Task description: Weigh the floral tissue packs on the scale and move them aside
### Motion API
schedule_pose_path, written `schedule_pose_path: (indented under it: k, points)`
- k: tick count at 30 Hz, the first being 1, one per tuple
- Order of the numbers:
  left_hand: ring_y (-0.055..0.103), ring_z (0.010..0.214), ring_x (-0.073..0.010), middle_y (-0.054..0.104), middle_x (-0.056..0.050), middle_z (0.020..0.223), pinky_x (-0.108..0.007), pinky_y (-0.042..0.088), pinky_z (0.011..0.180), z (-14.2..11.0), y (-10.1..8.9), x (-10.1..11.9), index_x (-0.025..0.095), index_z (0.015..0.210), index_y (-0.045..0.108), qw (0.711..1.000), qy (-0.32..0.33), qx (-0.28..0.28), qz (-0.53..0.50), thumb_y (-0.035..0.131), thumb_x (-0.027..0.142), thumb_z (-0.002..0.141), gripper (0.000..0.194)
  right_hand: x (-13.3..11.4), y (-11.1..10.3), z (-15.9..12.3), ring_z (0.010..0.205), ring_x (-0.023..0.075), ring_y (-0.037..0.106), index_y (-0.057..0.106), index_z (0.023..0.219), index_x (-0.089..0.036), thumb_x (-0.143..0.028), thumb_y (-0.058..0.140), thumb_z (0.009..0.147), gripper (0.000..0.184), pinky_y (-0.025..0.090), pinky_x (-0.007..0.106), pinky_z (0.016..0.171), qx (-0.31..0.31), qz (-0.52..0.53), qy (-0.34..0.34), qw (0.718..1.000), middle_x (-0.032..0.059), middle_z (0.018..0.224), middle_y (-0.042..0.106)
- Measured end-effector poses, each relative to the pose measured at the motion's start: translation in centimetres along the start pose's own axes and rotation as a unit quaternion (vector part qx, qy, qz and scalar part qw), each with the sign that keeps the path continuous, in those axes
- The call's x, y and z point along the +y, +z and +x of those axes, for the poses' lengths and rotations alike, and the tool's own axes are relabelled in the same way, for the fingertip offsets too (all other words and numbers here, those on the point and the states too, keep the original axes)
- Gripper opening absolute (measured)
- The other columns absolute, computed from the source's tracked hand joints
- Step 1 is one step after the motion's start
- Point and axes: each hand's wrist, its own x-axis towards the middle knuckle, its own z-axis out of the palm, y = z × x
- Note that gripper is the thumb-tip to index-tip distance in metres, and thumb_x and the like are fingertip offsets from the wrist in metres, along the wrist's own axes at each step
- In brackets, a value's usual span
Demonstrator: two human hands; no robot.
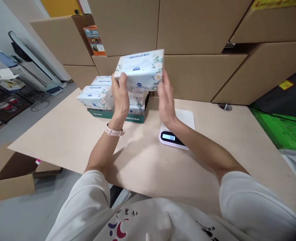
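A white tissue pack (140, 69) with blue lettering and a leaf print is held up above the table between my two hands. My left hand (121, 95) grips its left end, thumb on the front face. My right hand (166, 100) presses flat fingers along its right end. Behind and left of my left hand, more tissue packs (94, 97) sit in and on a low green box (101, 114). Below my right forearm lies a white kitchen scale (185, 120), its lit display reading 0.0; the forearm covers part of it.
Large cardboard boxes (188, 26) are stacked along the back of the table (142, 167). An open carton (14, 187) stands on the floor at left. A green plastic crate (283, 127) is at right. A round cable hole (225, 107) sits near the table's back edge.
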Motion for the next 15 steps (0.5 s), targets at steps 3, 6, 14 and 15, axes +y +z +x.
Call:
schedule_pose_path:
  k: [3, 6, 14, 15]
  points:
    - [0.052, 0.164, -0.0349, 0.063, -0.009, 0.166, -0.049, 0.042, 0.139, -4.7, 2.1, 1.4, 0.027, 0.148, 0.061, 0.998, 0.027, -0.057, -0.030, 0.055, 0.080, 0.107, 0.068, -0.8, -6.4, -3.9, 0.182, 0.0283, 0.032, 0.025, 0.183, -0.044, -0.078, 0.025, 0.113, 0.077, 0.033, 0.057, 0.149, 0.021, -0.004, -0.070, 0.997, 0.0007, 0.194, 0.032]
    - [0.040, 0.175, -0.0358, 0.049, -0.010, 0.184, -0.048, 0.034, 0.144, -8.5, 4.1, 0.8, 0.030, 0.171, 0.049, 0.985, 0.002, -0.168, -0.031, 0.056, 0.088, 0.103, 0.090, -0.2, -11.2, -8.1, 0.179, 0.0301, 0.038, 0.029, 0.183, -0.040, -0.081, 0.038, 0.110, 0.084, 0.035, 0.057, 0.148, 0.010, 0.003, 0.012, 1.000, 0.0057, 0.193, 0.035]
    - [0.046, 0.172, -0.0375, 0.050, -0.017, 0.184, -0.053, 0.030, 0.146, -12.1, 6.9, -3.6, 0.026, 0.181, 0.039, 0.955, -0.056, -0.290, -0.006, 0.056, 0.085, 0.105, 0.098, 5.7, -14.9, -14.9, 0.180, 0.0316, 0.038, 0.036, 0.182, -0.040, -0.081, 0.051, 0.107, 0.087, 0.030, 0.063, 0.149, -0.032, 0.003, 0.179, 0.983, 0.0077, 0.190, 0.043]
    - [0.045, 0.173, -0.0380, 0.050, -0.017, 0.184, -0.054, 0.029, 0.146, -12.2, 6.9, -4.0, 0.026, 0.180, 0.039, 0.954, -0.064, -0.293, -0.006, 0.056, 0.084, 0.105, 0.097, 6.4, -15.0, -15.2, 0.179, 0.0327, 0.040, 0.039, 0.181, -0.039, -0.082, 0.051, 0.107, 0.087, 0.030, 0.064, 0.148, -0.036, -0.002, 0.187, 0.982, 0.0085, 0.189, 0.045]
